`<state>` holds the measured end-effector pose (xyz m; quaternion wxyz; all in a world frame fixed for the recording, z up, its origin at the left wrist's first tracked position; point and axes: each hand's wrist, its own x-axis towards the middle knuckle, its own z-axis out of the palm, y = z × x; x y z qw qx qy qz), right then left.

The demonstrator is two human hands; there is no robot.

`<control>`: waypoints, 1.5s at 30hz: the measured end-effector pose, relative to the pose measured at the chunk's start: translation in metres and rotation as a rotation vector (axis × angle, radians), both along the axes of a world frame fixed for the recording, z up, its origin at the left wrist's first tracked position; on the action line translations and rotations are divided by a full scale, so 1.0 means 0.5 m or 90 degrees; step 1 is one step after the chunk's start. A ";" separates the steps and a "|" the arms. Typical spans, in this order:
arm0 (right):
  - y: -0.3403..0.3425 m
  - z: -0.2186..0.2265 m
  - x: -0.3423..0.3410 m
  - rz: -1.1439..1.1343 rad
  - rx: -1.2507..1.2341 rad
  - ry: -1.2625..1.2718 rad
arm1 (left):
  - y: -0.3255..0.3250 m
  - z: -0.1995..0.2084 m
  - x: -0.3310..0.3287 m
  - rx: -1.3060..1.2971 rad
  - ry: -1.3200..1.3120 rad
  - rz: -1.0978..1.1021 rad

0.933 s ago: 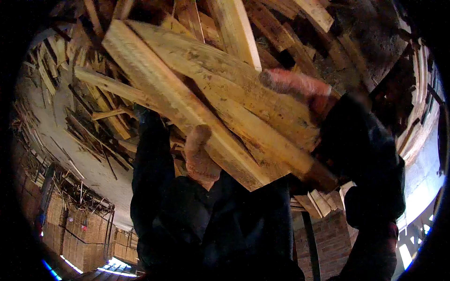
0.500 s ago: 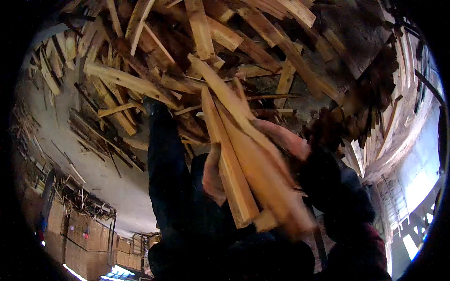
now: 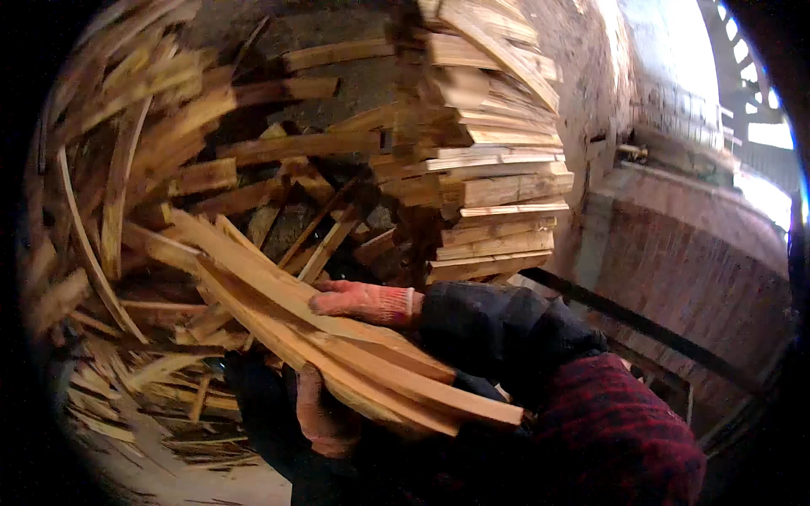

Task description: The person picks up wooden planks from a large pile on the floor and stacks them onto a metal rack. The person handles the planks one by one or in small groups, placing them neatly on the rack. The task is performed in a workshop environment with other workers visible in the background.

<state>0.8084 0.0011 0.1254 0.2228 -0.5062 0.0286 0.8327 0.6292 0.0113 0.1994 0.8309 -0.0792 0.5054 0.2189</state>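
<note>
Several long, light-coloured wooden boards [image 3: 354, 358] lie bunched together across the front of my body, slanting from far left to near right. My left hand [image 3: 325, 417], in a reddish work glove, grips the bundle from its near side with the thumb up along the edge; its other fingers are hidden under the wood. On the far side, my right hand [image 3: 367, 302], in a pink-red knit glove, closes over the upper board. The boards' right ends stick out below my right forearm.
A neat stack of cut boards [image 3: 506, 190] rises ahead on the right, ends facing me. Loose planks [image 3: 202, 173] lie in a jumbled heap ahead and to the left. Beyond the stack are a dark bar [image 3: 650, 329] and a reddish-brown wall [image 3: 692, 261].
My view has swung right, bringing the board stack to the middle. The bundle, still in both hands, has gone from steeply upright in view to a flatter slant.
</note>
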 end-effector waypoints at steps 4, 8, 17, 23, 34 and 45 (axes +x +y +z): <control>-0.031 0.115 0.154 -0.204 0.134 -0.028 | 0.015 0.082 0.155 0.082 0.044 -0.167; -0.082 0.249 0.302 -0.407 0.199 -0.143 | 0.085 0.124 0.325 0.259 -0.023 -0.410; -0.282 0.160 0.425 -0.638 0.110 -0.289 | 0.113 0.112 0.650 1.084 0.120 -0.409; -0.195 0.069 0.262 -0.268 -0.088 -0.266 | 0.108 -0.065 0.374 0.666 0.266 -0.634; 0.403 -0.376 -0.006 0.682 0.576 -0.677 | 0.051 -0.384 -0.122 0.136 0.388 -0.273; 0.549 -0.625 -0.211 0.590 0.563 -0.533 | 0.277 -0.754 -0.375 0.166 0.388 0.049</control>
